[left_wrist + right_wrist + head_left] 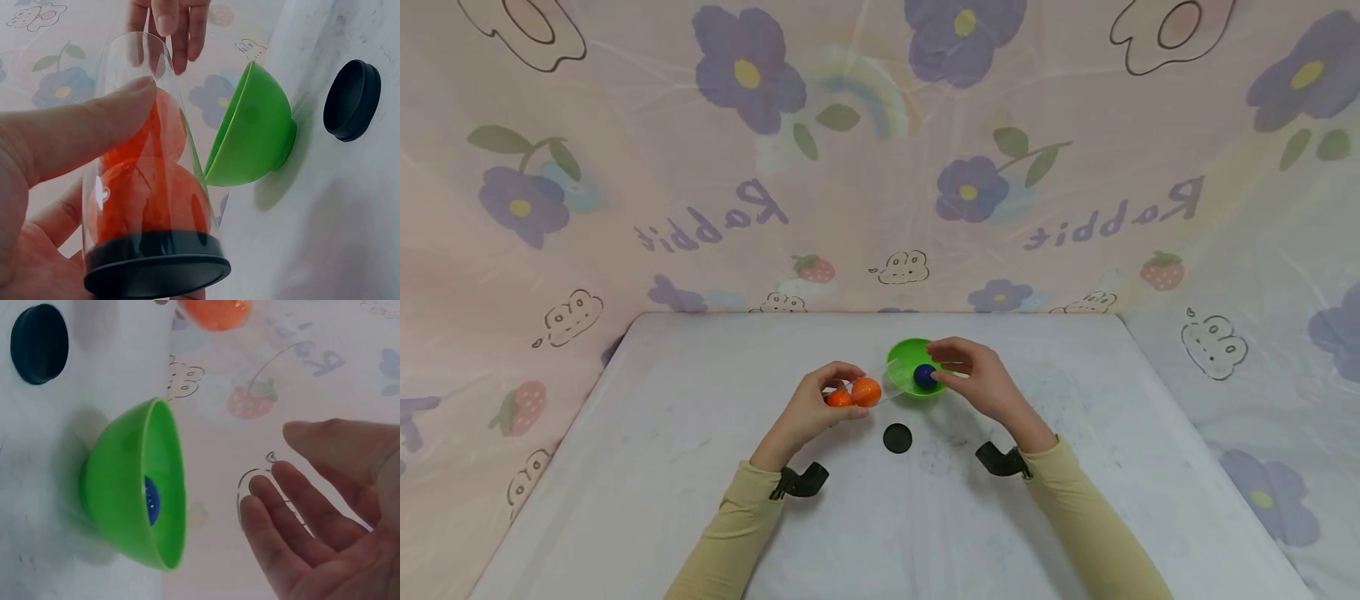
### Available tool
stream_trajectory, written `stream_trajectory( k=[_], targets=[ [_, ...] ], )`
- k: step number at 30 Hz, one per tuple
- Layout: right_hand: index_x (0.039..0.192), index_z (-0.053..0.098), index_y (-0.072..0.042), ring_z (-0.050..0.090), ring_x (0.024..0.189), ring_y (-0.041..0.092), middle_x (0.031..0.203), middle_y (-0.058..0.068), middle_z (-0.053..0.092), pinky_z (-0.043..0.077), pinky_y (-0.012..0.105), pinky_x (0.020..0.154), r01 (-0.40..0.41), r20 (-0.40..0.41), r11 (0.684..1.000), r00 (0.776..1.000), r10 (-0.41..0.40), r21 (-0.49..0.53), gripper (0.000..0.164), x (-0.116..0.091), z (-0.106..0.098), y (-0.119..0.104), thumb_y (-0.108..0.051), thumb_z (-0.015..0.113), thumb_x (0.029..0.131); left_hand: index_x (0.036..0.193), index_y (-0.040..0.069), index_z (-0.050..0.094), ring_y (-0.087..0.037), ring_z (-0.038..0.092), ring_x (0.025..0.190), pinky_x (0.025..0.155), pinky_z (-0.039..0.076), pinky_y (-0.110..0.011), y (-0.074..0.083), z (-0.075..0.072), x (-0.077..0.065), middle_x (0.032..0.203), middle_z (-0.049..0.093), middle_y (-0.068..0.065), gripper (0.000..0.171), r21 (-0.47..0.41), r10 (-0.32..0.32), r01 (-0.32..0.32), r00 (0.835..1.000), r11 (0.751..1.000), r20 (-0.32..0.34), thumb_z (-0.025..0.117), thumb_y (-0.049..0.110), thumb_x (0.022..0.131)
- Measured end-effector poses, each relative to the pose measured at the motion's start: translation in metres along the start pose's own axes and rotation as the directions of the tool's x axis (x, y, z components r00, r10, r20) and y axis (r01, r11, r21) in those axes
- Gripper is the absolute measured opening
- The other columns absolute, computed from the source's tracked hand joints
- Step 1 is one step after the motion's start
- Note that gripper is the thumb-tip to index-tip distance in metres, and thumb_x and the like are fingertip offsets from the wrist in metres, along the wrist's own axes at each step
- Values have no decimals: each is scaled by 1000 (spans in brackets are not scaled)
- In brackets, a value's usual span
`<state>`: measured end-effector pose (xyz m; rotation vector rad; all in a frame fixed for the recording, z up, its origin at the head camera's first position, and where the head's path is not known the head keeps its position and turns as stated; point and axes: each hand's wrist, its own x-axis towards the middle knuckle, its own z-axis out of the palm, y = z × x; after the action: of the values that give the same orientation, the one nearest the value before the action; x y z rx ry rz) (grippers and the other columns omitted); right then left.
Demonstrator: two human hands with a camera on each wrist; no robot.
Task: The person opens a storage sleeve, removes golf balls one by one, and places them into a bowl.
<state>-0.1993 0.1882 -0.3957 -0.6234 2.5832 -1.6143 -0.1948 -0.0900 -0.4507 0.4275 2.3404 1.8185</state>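
Observation:
My left hand (805, 408) grips a clear tube (147, 153) with its thumb across the wall. Two orange balls (867, 392) are stacked inside, and a black cap (159, 265) closes the tube's lower end. The tube tilts with its other end toward a green bowl (904, 357). In the bowl lies a dark blue ball (152, 500), partly hidden by the rim in the right wrist view. Over the bowl's right side, my right hand (981, 383) hovers with fingers loosely bent and nothing between them; the right wrist view shows it apart from the bowl.
A loose black cap (897, 438) lies on the white table (880, 533), nearer to me than the bowl. Patterned cloth (865, 183) hangs behind the table and along both sides. A dark wrist camera mount sits at each sleeve cuff.

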Motion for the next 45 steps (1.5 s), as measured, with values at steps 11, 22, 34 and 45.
stream_trajectory(
  k=[11,22,34,45],
  targets=[
    [124,59,-3,58,112,32,119,6,62,46,40,93,23,20,999,1000,-24,24,41,-12,-1,5,-11,73,86,111,17,66,-25,52,95,75,44,-36,-3,2,1,108,63,-1,47,22,44,-44,999,999,17,86,9,70],
    [128,55,-2,54,116,41,127,17,56,44,48,94,-16,57,995,998,10,103,44,-28,12,-5,-1,69,87,117,1,63,-32,50,96,78,42,-38,24,5,-7,111,62,-13,47,45,49,-53,995,998,81,80,1,73],
    [130,54,2,56,113,41,128,19,55,52,30,84,-66,60,976,997,54,206,50,-32,25,21,-14,72,86,115,10,66,-28,49,98,79,44,-37,-4,12,2,110,63,-5,48,38,59,-63,993,997,98,84,5,70],
    [128,57,-6,63,103,24,128,20,55,53,30,81,-119,51,977,992,112,179,44,-33,31,27,-14,71,87,111,16,67,-24,51,91,76,44,-37,-3,13,0,104,65,3,45,56,66,-71,993,996,96,85,7,70]
  ],
)
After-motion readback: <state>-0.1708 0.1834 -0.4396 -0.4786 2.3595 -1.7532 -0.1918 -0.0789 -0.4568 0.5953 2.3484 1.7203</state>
